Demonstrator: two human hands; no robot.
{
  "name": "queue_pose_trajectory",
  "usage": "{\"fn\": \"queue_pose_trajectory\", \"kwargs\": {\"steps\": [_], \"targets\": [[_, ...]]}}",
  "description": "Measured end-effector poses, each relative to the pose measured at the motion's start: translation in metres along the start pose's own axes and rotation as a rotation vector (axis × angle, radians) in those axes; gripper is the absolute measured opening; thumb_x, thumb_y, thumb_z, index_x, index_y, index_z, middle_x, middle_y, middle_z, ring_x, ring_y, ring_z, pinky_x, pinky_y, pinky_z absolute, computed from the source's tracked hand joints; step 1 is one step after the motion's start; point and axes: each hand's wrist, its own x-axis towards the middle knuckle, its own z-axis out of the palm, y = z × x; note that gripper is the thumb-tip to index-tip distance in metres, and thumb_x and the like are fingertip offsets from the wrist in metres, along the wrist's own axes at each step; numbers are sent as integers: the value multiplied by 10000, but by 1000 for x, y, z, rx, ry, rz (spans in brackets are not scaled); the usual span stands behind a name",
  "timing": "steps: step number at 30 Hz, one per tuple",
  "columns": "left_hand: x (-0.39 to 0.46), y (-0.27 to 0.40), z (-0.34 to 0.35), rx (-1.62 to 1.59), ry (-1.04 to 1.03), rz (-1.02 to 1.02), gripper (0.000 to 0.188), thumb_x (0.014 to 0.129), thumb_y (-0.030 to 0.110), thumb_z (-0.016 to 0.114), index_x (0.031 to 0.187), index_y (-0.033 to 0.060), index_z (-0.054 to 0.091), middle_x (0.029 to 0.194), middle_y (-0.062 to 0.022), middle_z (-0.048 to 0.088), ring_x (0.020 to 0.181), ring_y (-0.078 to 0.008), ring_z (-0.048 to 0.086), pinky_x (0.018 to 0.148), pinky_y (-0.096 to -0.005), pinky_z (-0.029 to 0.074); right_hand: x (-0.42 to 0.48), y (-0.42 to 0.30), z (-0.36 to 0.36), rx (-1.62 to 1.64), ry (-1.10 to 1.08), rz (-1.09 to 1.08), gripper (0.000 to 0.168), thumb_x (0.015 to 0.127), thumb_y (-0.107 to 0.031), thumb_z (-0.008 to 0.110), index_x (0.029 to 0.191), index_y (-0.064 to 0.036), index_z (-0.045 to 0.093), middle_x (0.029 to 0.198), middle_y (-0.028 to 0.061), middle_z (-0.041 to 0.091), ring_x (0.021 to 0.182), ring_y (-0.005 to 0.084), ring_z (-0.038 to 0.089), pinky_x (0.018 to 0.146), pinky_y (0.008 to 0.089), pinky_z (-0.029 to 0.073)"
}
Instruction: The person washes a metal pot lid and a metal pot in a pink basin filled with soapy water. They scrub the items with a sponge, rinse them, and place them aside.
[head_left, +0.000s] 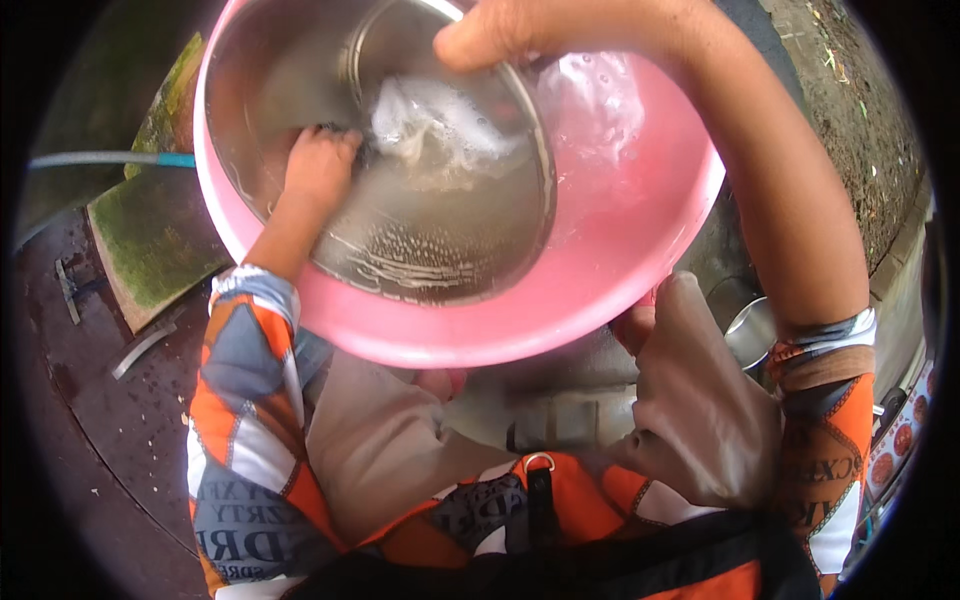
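Note:
A large pink plastic basin (480, 334) with sudsy water stands before me. Inside it, tilted, is a big round metal pot (442, 247), its inner wall wet and foamy. My left hand (319, 161) is inside the pot, fingers curled over a dark scrubber (364, 146) that is partly hidden and blurred. My right hand (480, 37) grips the pot's rim at the top, thumb over the edge; its other fingers are hidden. White foam (442, 124) lies in the pot, and more suds (596, 97) float in the basin at right.
A grey hose with a teal end (176, 160) reaches the basin's left side. A mossy slab (157, 240) and dark wet boards (97, 390) lie at left. A metal bowl (750, 334) sits by my right knee. Soil and a concrete edge run along the right.

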Motion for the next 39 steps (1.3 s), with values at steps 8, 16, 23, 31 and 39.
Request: {"fn": "queue_pose_trajectory", "kwargs": {"steps": [8,16,23,31,39], "targets": [[-29,33,7,-227,-149,-54,288,834,177,548,1113,114,587,976,-144,670,904,-297,644,878,-423,464,4,5,23,-318,285,-104,582,598,-253,725,1110,7,637,907,197,681,849,276,664,778,348,514],[-48,75,2,-695,-214,-140,410,831,223,584,1233,152,543,945,-182,655,924,-369,614,826,-427,481,33,22,19,-349,241,-167,562,586,-252,722,1082,2,652,892,186,682,828,274,665,772,350,512],[-99,28,-34,-327,-91,-64,351,841,176,558,1168,47,562,1054,-167,629,1004,-354,571,895,-449,436,43,8,0,-90,294,-135,691,639,-256,785,1211,35,529,855,156,658,742,203,645,611,321,538],[-99,134,-44,-1183,36,-38,454,879,222,547,1313,100,492,1250,-192,554,1168,-347,518,991,-408,404,-60,95,151,125,672,-57,683,742,-38,578,1381,-9,338,1165,115,532,1029,183,548,878,283,447],[-112,33,-32,-126,-104,5,332,847,194,542,1150,74,606,1185,-126,606,1098,-260,560,991,-442,367,-51,67,112,119,519,-44,847,723,-79,632,1457,-33,213,1455,257,299,1376,333,264,1123,370,237]]}}
